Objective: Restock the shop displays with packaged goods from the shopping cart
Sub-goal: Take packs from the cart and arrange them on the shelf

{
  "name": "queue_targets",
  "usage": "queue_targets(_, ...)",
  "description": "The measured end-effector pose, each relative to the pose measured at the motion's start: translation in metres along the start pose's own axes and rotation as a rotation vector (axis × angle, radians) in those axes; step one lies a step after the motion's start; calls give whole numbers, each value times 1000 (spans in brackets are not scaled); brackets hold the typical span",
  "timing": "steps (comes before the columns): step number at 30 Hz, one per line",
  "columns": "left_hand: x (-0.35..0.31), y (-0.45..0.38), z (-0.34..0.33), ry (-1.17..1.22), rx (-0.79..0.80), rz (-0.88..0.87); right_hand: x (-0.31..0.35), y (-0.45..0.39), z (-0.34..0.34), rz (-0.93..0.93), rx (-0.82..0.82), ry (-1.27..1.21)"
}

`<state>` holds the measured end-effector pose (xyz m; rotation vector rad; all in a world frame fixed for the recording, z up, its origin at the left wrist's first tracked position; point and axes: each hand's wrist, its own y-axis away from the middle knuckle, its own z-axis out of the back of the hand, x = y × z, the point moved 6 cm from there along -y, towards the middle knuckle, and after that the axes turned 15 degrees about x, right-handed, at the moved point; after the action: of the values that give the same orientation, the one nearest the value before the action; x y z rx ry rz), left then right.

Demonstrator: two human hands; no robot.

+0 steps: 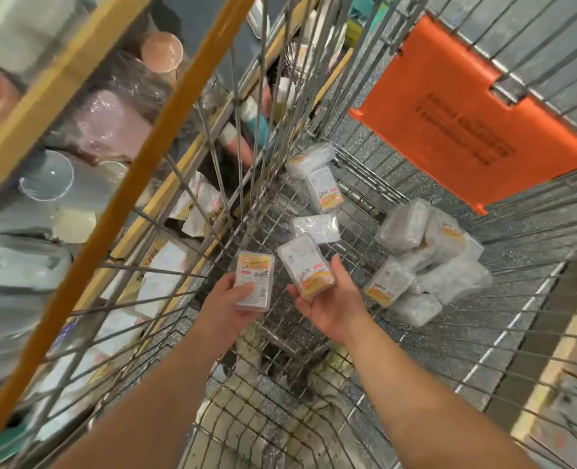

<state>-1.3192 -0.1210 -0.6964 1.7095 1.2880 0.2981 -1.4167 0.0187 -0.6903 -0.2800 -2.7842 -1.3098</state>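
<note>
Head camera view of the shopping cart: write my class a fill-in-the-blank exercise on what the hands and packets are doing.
1. Each hand holds ____ clear packet.
2. The left hand and right hand are inside the wire ____.
3. The flap on the cart's far end is coloured ____.
4. The biggest pile of packets lies to the ____ of the hands.

Missing words: one; cart; orange; right

Both hands inside wire shopping cart point(314, 211). Left hand point(227, 299) grips one clear packet point(253, 280); right hand point(331, 299) grips another point(305, 267). Loose packets at 12 o'clock point(315, 228), a heap point(425, 262) at 3 o'clock.
</note>
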Motion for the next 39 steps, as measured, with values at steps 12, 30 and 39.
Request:
queue_targets(12,-14,4,-4,32,28,-118,18,23,23,-267,-8,409)
queue_targets(30,13,0,-35,-376,94,41,49,4,-23,-481,-317,1407)
queue_targets(39,14,-1,-37,-467,52,76,52,-10,-31,-315,-295,1362)
